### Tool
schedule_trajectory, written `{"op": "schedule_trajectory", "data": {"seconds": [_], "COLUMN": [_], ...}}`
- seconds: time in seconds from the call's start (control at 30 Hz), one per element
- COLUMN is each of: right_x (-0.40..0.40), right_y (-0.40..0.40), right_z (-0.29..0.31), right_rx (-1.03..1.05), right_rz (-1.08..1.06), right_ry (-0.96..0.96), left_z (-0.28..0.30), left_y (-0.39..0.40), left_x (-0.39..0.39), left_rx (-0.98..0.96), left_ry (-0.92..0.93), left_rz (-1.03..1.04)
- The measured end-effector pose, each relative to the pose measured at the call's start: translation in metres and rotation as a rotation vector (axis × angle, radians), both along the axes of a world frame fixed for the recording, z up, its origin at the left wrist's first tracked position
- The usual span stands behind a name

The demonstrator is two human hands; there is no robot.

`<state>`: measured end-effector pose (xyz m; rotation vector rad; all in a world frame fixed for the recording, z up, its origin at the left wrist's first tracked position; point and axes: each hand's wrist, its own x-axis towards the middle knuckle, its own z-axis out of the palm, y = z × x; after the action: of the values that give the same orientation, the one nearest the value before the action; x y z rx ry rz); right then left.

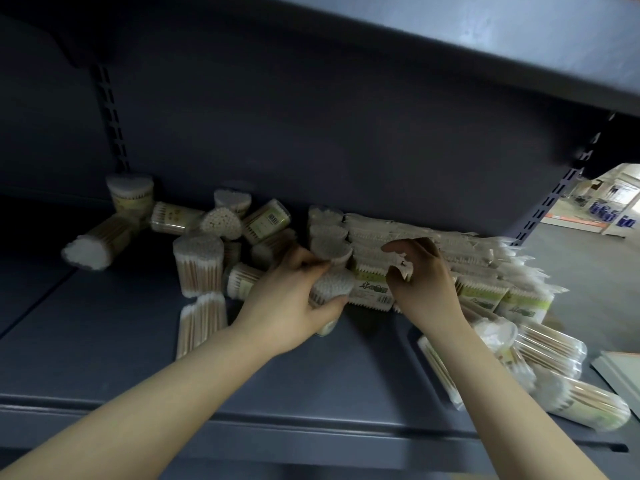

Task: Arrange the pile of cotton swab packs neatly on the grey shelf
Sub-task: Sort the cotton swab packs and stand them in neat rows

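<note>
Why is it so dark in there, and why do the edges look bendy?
Head view: the upper grey shelf board shades the grey metal shelf, so its back left is near black; daylight shows only in the aisle opening at far right; the wide lens curves straight edges; the clear tubs of cotton swabs look soft and slightly blurred.

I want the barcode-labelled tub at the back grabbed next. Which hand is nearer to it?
Left. The left hand, gripping a swab pack, sits just below and right of the barcode tub; the right hand is farther right, at the flat packs.
</note>
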<state>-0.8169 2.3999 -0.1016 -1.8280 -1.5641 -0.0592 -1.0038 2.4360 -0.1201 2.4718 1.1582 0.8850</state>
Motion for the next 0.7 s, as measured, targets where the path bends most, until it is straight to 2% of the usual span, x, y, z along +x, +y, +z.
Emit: {"op": "schedule_trajectory", "data": {"seconds": [0.27,0.7], "right_x": [0.002,0.004], "right_y": [0.016,0.022], "right_z": [0.001,-0.006], "right_rx": [-0.259,-0.292], "right_rz": [0.131,0.134], "right_ry": [0.005,-0.079], "left_z": [-0.006,-0.011], "left_y": [0.011,0.012], "left_x": [0.0,0.014], "left_rx": [0.17,0.265], "left_ry": [0.067,0.083], "left_rz": [-0.106,-0.067]}}
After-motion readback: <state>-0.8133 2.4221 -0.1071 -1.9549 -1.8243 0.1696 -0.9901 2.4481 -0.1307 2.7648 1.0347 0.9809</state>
